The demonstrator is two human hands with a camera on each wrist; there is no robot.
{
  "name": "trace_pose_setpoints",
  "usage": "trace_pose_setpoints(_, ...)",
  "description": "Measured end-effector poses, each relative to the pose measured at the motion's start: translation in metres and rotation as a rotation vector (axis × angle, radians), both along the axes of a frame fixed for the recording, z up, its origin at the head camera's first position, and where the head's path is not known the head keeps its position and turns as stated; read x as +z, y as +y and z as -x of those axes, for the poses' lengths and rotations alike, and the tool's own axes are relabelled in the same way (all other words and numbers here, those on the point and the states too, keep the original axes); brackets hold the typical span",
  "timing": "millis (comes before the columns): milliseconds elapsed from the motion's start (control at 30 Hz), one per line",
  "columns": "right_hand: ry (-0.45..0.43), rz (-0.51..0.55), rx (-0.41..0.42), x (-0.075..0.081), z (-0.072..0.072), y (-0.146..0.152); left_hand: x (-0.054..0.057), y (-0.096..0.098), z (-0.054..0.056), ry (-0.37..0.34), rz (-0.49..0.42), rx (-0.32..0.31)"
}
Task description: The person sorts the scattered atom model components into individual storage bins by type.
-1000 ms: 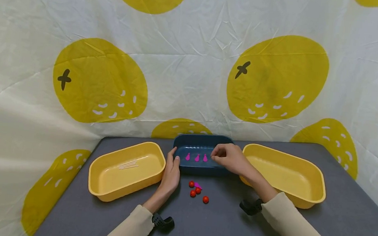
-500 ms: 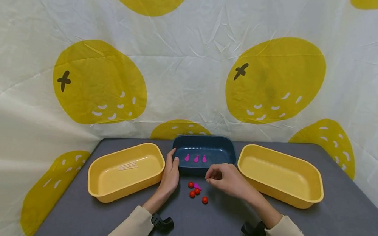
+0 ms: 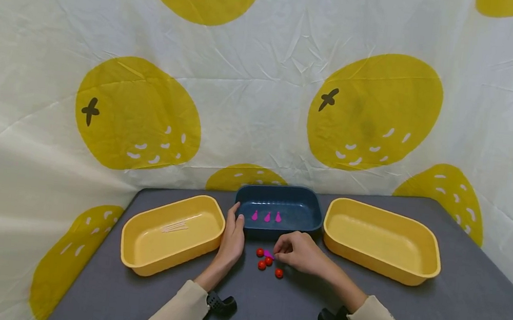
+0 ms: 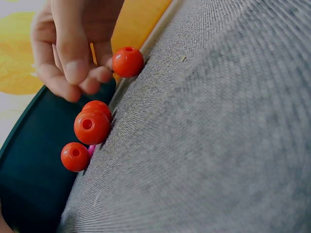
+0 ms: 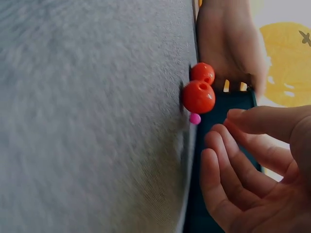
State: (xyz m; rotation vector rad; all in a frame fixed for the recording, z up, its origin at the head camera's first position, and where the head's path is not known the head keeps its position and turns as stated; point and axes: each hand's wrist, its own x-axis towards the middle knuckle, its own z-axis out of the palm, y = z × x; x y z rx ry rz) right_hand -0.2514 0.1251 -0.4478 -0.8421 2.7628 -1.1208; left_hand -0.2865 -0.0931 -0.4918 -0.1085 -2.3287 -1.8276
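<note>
My left hand (image 3: 232, 239) rests at the left end of the dark blue bin (image 3: 272, 232), thumb and fingers fairly straight along its rim. Three small pink pear-shaped pieces (image 3: 267, 216) stand in a row inside that bin. In front of it, several red beads (image 3: 262, 265) with holes lie on the grey table. A similar pink piece (image 3: 267, 254) lies among them, mostly hidden behind the beads in the left wrist view; its round knob (image 5: 195, 119) shows in the right wrist view. My right hand (image 3: 301, 253) hovers just right of these, fingers loosely bent, nothing visible between thumb and fingertips.
A yellow bin (image 3: 168, 259) with several thin pale sticks (image 3: 175, 226) stands to the left of my left hand. Another yellow bin (image 3: 381, 264) stands right of the blue one. A white curtain (image 3: 261, 109) with yellow fruit prints hangs behind the table.
My right hand has moved from above the right part of the blue bin, back toward me and down to the beads and loose pink piece. My left hand has stayed at the bin.
</note>
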Motion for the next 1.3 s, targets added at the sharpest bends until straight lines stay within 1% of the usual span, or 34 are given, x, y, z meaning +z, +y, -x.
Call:
trace_pose_setpoints(133,-0.011,-0.01,-0.04,-0.004,0.001,-0.005,-0.001,0.0,0.0,-0.003,0.017,0.006)
trace_pose_setpoints(367,-0.044,-0.002,-0.057,-0.01,0.003,-0.009,-0.002,-0.001,0.001,0.01,0.02,0.003)
trace_pose_setpoints(533,-0.054,-0.005,-0.071,-0.013,0.005,-0.01,-0.001,-0.001,0.001,0.003,0.015,0.0)
trace_pose_setpoints(733,-0.031,-0.017,-0.083,-0.015,0.006,-0.011,-0.002,-0.001,0.001,-0.002,0.011,-0.001)
trace_pose_setpoints(1033,0.009,-0.026,-0.13,-0.016,0.003,-0.014,-0.001,0.0,0.0,-0.008,0.005,-0.003)
trace_pose_setpoints(1300,0.023,-0.032,-0.16,-0.011,-0.002,-0.015,0.001,0.0,-0.001,-0.008,0.007,0.001)
